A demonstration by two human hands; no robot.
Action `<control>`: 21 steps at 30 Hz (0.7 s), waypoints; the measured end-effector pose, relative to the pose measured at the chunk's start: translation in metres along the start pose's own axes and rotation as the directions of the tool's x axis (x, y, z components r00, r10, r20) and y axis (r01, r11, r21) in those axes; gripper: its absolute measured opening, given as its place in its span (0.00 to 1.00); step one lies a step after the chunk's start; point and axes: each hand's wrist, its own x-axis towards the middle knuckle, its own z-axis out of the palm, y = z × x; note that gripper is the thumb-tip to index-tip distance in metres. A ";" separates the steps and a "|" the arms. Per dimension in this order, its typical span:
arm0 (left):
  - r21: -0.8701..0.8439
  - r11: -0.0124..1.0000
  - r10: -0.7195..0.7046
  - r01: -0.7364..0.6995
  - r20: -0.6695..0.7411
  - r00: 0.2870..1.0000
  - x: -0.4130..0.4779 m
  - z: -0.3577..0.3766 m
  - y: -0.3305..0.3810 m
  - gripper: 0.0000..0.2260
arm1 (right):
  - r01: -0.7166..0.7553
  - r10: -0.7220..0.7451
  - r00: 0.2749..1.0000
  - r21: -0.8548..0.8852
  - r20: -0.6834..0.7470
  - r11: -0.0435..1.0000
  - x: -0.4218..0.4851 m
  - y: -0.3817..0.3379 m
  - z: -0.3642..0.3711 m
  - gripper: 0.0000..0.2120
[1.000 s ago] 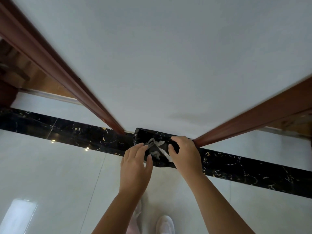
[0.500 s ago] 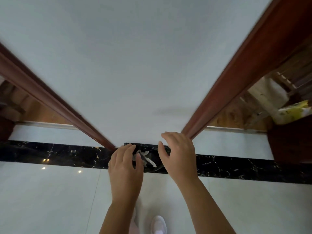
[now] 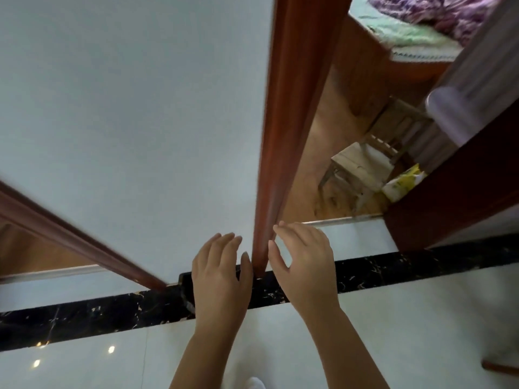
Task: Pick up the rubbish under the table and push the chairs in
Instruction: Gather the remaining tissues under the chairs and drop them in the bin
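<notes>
A black bin with a black liner (image 3: 186,290) stands on the floor against the white wall, at the foot of a wooden door frame (image 3: 280,136). Only its left rim shows; my left hand (image 3: 222,276) covers the rest. That hand hovers flat over the bin, fingers spread and empty. My right hand (image 3: 304,265) is just to the right of the frame's base, also open and empty. No rubbish is visible in either hand. A small wooden chair (image 3: 362,164) stands in the room beyond the doorway.
A yellow packet (image 3: 404,182) lies beside the chair. A bed with a purple blanket (image 3: 421,37) is farther in. A dark wooden door (image 3: 463,192) stands on the right, a second door frame (image 3: 84,242) on the left. A black marble strip (image 3: 421,265) crosses the white floor.
The view has swung right, showing the room through the doorway. Both hands have let go of the bin liner and spread open. The white scraps in the bin are now hidden.
</notes>
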 end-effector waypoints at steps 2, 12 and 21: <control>-0.018 0.997 0.074 -0.074 -0.002 0.997 0.006 -0.005 0.020 0.17 | -0.009 0.008 0.999 -0.024 -0.038 1.000 0.003 -0.001 -0.020 0.13; -0.112 0.923 0.382 -0.368 0.151 0.912 0.019 -0.043 0.064 0.16 | -0.129 0.096 0.983 -0.219 -0.155 0.967 -0.006 -0.017 -0.120 0.15; -0.321 0.758 0.639 -0.568 0.190 0.745 0.033 -0.085 0.069 0.17 | -0.440 0.332 0.883 -0.338 -0.332 0.832 -0.052 -0.066 -0.194 0.15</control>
